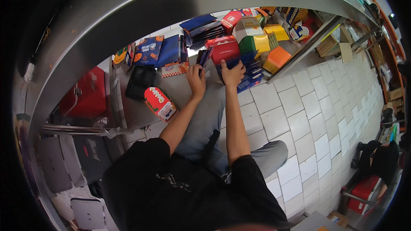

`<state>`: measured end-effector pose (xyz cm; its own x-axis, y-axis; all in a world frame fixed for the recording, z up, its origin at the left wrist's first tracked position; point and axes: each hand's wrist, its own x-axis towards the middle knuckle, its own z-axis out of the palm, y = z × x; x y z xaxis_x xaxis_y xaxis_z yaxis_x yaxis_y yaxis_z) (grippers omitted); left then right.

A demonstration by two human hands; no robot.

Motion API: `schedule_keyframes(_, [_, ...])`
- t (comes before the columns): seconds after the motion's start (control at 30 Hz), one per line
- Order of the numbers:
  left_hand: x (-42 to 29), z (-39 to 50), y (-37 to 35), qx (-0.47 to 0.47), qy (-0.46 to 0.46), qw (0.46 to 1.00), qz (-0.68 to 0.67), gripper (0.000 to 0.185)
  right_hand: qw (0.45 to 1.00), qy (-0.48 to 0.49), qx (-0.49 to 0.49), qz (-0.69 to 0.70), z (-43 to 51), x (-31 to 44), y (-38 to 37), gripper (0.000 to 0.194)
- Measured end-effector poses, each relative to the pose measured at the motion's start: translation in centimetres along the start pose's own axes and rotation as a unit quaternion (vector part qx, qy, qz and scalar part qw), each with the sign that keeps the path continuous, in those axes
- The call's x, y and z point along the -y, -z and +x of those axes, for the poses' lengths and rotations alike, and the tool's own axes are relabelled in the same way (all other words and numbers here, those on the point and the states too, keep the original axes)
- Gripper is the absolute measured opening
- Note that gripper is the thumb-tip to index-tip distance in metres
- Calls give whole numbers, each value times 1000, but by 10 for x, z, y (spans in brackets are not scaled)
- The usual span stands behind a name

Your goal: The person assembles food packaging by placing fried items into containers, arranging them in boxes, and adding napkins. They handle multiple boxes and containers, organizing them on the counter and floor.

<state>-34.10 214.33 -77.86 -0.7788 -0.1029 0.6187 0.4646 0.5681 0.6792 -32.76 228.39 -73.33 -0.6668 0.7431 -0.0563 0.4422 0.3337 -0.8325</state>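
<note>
My left hand (196, 81) grips a small stack of dark printed cardboard pieces (203, 58) by its lower end. To its right, my right hand (233, 73) rests on dark blue printed cardboard sleeves (252, 74), its fingers hiding part of them. A red carton (225, 49) lies just beyond my hands. Farther left are flat blue printed packets (149, 49), with a stack of dark blue cardboard (203, 31) behind. A black plastic tray (140, 81) and a red printed carton (159, 103) lie left of my left hand.
Yellow-green cartons (258, 45) and an orange one (276, 58) sit on the right of the metal shelf (135, 112), near a steel leg (305, 49). A steel table edge (135, 9) arches overhead. A red cooler box (86, 94) stands left; another person (380, 160) is far right.
</note>
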Motion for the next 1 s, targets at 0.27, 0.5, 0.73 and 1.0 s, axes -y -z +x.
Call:
schedule_keyframes(0.27, [2, -3, -1, 21, -25, 999, -31, 16, 979, -29, -186, -78, -21, -13, 17, 97])
schedule_keyframes(0.5, [1, -7, 2, 54, -25, 997, -55, 19, 978, 104, 7, 179, -2, 12, -29, 83])
schedule_keyframes(0.73, [4, -6, 7, 88, -49, 992, -76, 20, 954, -18, 104, 280, 15, -17, -65, 50])
schedule_keyframes(1.0, [18, -3, -8, 175, 62, 967, -177, 44, 988, 48, 104, 106, 23, -55, -66, 23])
